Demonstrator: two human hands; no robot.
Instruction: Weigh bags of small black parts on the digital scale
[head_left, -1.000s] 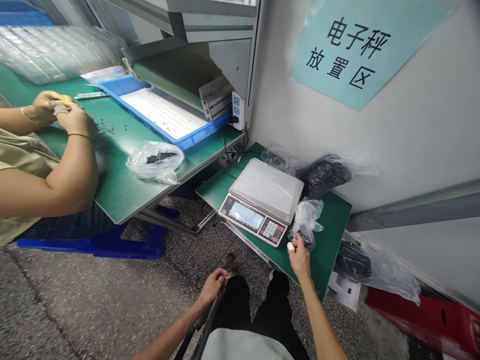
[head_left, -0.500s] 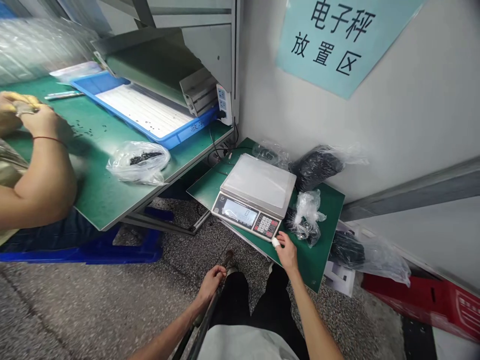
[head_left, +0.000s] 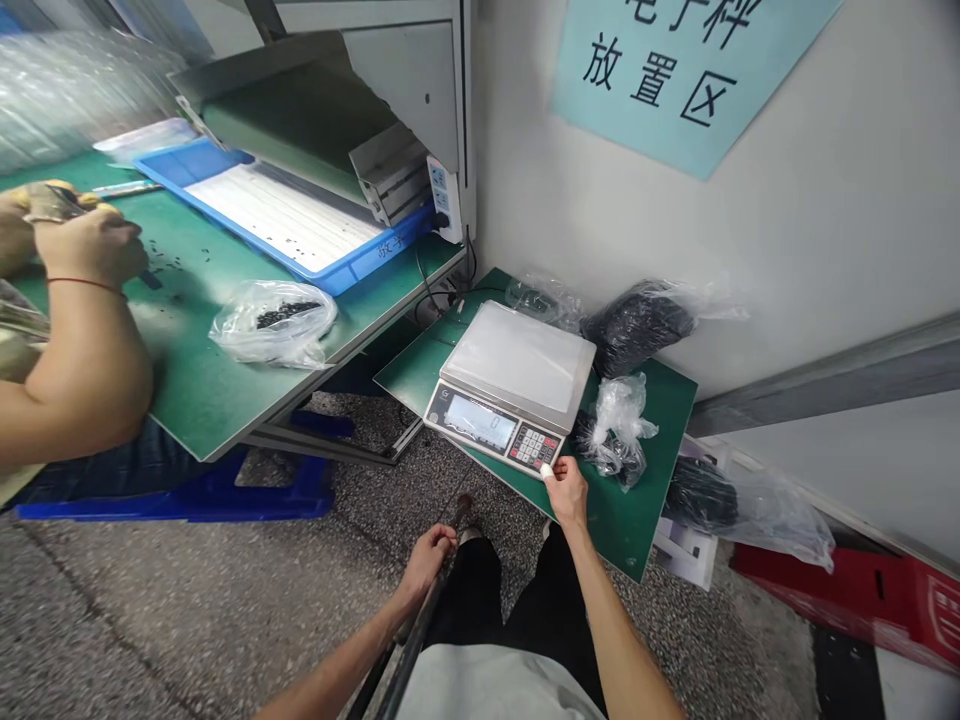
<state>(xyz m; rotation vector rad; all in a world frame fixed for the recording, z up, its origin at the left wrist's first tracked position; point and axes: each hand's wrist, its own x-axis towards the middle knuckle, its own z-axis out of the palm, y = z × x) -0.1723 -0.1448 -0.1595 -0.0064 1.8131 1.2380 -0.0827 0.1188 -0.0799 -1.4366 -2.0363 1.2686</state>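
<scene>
Head cam: L grip shut round dark rod; R grip on digital scale corner, tightness unclear

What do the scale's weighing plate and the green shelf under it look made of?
The scale's weighing plate looks like pale metal, probably stainless steel, with a dull, whitish sheen; a protective film or plastic cover can't be ruled out. The green shelf looks like a laminated board or matte rubbery mat: flat, smooth and low-gloss, with a thin pale edge, though its core doesn't show.
</scene>
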